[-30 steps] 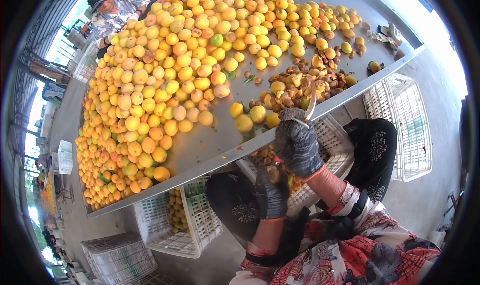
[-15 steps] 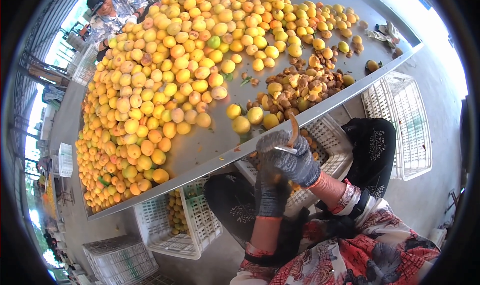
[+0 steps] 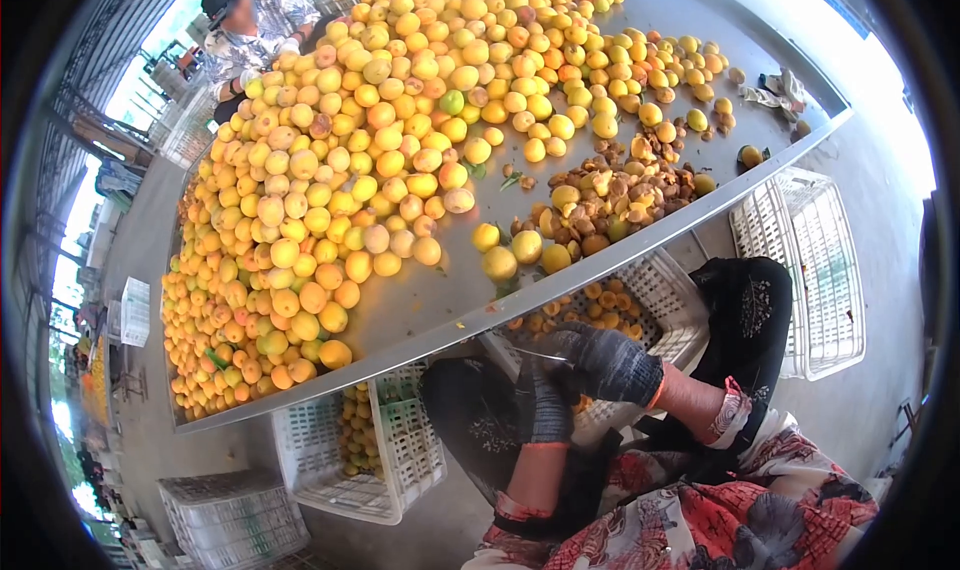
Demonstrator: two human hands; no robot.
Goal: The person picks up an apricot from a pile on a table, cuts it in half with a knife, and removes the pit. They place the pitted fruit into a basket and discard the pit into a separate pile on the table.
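My right hand (image 3: 612, 366), in a dark grey knit glove, is closed on a small knife (image 3: 540, 354); its thin pale blade points left and its handle is hidden in the fist. Just below and left, my left hand (image 3: 546, 410), gloved the same way, is closed and touches the right hand; what its fingers hold is hidden. Both hands are over a white plastic crate (image 3: 672, 308) between my knees. Opened apricot halves (image 3: 608, 308) lie in that crate. Beyond the hands, several whole apricots (image 3: 498, 263) sit near the edge of a metal table (image 3: 430, 295).
A large heap of apricots (image 3: 330, 210) covers the table's left and middle. Brown pits and scraps (image 3: 630, 195) are piled at right. White crates stand right (image 3: 822, 270) and lower left (image 3: 400, 460). Another person (image 3: 250, 35) is at the far left.
Both hands have drawn down from the table edge to over the crate. The brown streak above my right hand is gone, and the view has shifted slightly.
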